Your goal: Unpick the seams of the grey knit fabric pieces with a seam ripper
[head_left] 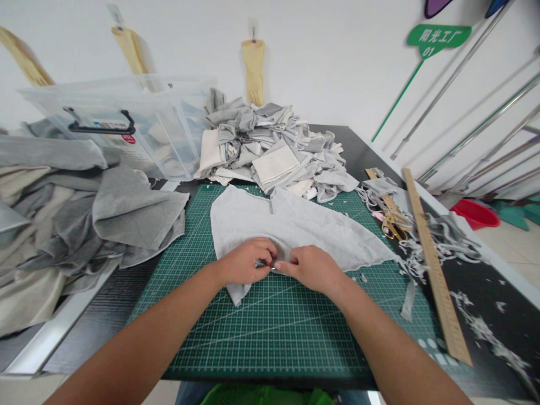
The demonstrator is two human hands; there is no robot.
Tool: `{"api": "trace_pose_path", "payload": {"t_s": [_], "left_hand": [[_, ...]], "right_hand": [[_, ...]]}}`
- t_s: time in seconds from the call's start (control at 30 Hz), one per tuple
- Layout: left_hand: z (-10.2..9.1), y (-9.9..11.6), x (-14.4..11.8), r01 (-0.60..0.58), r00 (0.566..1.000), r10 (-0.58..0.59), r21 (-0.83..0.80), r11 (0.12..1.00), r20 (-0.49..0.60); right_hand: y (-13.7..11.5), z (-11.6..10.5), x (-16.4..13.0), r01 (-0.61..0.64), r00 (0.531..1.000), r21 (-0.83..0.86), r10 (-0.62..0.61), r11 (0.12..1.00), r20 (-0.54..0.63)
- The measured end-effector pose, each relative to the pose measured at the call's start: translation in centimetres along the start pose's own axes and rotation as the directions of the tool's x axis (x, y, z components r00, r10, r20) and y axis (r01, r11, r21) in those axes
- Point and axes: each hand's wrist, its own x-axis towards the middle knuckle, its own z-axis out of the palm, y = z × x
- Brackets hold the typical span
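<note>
A light grey cloth (320, 225) with an irregular outline and a short slit at its top edge lies spread on the green cutting mat (270, 337). My left hand (248, 261) is closed, its curled fingers pinching the lower edge of this cloth. Close beside it, my right hand (310, 267) is also closed on the same edge, thumb pointing left. Between the fingertips shows a tiny shiny bit (274, 269), too small to name. The fabric bunches up slightly where both hands meet, and one corner hangs below my left hand.
Folded and crumpled grey cloths (274, 152) are heaped behind the mat. More cloths (139, 208) pile at left before a clear plastic bin (169, 129). On the right lie a wooden ruler (434, 264), gold-handled scissors (394, 226) and fabric scraps (415, 259).
</note>
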Motion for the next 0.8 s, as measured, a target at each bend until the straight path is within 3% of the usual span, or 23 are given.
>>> {"api": "trace_pose_path", "payload": {"t_s": [0.8], "left_hand": [[0.10, -0.08, 0.03, -0.009, 1.000, 0.009, 0.002, 1.000, 0.006]], "right_hand": [[-0.42, -0.37, -0.08, -0.016, 0.999, -0.034, 0.017, 0.999, 0.031]]}}
